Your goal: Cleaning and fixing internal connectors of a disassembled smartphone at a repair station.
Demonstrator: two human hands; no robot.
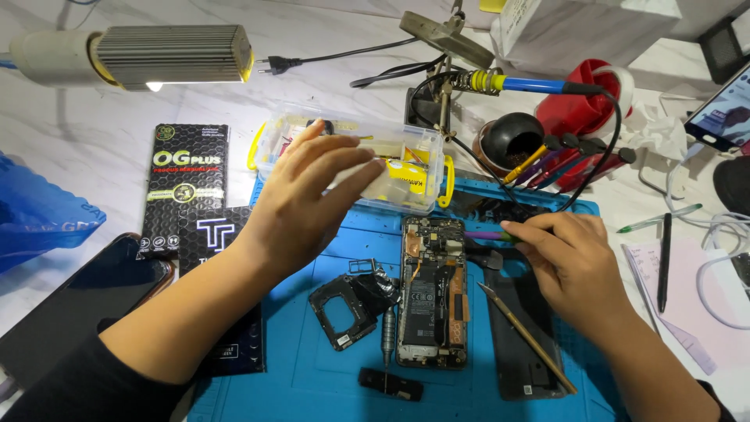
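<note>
Hands worked apart over a blue silicone repair mat (pixel 312 367): left hand (pixel 308 195) hovered open-fingered above a clear plastic parts box (pixel 418 148), while right hand (pixel 570 262), nearer, gripped a purple-handled tool (pixel 488 234) beside the opened black smartphone (pixel 432 293), lying lengthwise between them.

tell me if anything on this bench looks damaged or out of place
The phone on the blue mat lies with its back off, board and battery bare, and its black inner cover sits loose and askew beside it. The right hand holds a purple tool at its top edge; the left hand hovers over a clear plastic box.
</note>
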